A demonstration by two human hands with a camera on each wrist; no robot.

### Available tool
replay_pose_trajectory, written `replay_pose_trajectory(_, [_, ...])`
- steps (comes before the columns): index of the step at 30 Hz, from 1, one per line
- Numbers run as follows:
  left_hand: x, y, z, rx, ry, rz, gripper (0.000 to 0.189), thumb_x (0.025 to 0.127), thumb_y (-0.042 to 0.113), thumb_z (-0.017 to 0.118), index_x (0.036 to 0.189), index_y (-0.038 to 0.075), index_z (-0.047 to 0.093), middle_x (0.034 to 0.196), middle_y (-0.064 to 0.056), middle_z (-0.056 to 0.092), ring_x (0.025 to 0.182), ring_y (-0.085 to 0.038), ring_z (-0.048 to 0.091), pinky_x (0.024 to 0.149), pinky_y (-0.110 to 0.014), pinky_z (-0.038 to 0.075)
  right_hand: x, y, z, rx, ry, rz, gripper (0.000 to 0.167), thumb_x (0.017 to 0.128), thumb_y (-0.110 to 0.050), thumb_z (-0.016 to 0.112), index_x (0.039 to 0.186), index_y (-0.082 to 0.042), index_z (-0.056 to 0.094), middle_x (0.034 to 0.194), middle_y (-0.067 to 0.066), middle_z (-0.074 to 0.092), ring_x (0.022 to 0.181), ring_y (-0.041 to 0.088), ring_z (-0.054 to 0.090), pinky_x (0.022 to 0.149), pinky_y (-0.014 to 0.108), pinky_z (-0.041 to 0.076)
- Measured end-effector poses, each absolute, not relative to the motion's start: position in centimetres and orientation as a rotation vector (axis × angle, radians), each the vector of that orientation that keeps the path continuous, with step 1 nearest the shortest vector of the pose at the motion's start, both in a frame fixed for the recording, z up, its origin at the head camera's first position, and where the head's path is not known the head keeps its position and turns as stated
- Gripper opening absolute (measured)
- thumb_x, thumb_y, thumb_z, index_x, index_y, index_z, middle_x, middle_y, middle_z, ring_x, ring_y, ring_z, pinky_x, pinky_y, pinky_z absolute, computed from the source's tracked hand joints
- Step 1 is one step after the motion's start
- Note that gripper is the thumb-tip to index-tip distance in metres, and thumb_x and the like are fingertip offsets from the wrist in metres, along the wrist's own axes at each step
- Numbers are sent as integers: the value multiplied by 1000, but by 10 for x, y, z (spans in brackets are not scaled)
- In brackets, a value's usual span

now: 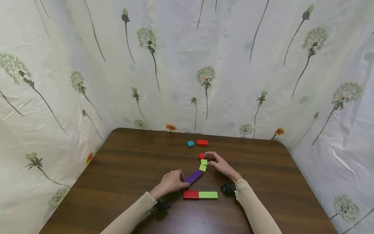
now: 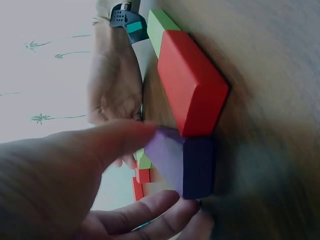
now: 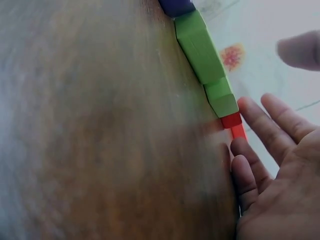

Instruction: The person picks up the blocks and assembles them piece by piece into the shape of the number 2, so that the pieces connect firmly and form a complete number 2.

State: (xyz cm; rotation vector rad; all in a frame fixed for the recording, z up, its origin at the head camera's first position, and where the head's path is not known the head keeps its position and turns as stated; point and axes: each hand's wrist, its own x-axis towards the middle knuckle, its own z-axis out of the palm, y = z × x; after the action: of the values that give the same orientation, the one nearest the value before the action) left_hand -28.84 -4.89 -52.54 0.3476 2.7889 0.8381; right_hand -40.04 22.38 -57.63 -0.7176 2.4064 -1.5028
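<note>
My left hand [image 1: 171, 182] pinches the near end of a long purple block [image 1: 193, 177] lying slantwise on the table. In the left wrist view, the thumb lies along one side of this purple block [image 2: 172, 155] and the fingertips are at the other. Two light green blocks [image 1: 203, 168] follow from its far end, then a small red block [image 1: 201, 156]. My right hand [image 1: 223, 167] is just right of these, its fingertips right at the small red block. In the right wrist view, the thumb [image 3: 302, 51] stands away from the blocks and the fingers are loosely extended.
Nearer me, a red block [image 1: 191, 195] and a long green block [image 1: 208, 195] lie end to end. A blue block [image 1: 190, 143] and another red block [image 1: 202, 142] lie towards the back of the brown table [image 1: 140, 149]. A flowered curtain [image 1: 175, 65] hangs behind.
</note>
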Motion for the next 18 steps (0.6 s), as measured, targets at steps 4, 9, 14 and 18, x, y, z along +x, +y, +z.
replay_pose_trajectory(4, [-290, -50, -525, 337, 2756, 877, 48, 79, 50, 74, 96, 7, 63, 75, 2, 60, 63, -13, 53, 57, -30, 41, -397, 223, -574, -763, 2475, -1427, 54, 93, -17, 65, 140, -11, 40, 141, 13, 47, 126, 35, 46, 93, 42, 37])
replay_pose_trajectory(9, [-294, -53, -525, 363, 2737, 907, 50, 79, 54, 72, 95, 7, 64, 77, 1, 61, 64, -13, 53, 57, -30, 42, -390, 220, -563, -798, 2467, -1385, 69, 88, -15, 71, 144, -4, 34, 145, 21, 42, 127, 42, 41, 96, 50, 35])
replay_pose_trajectory(14, [-297, -54, -522, 356, 2699, 930, 52, 80, 55, 71, 97, 6, 65, 80, 0, 62, 66, -14, 54, 58, -31, 43, -396, 222, -578, -799, 2499, -1412, 69, 86, -20, 74, 144, -13, 36, 144, 14, 44, 126, 35, 42, 95, 48, 34])
replay_pose_trajectory(18, [-301, -57, -520, 341, 2655, 953, 53, 80, 56, 71, 98, 6, 65, 82, -1, 62, 69, -16, 55, 59, -31, 44, -396, 222, -580, -795, 2511, -1411, 69, 85, -24, 75, 142, -16, 37, 143, 10, 46, 125, 31, 44, 95, 43, 34])
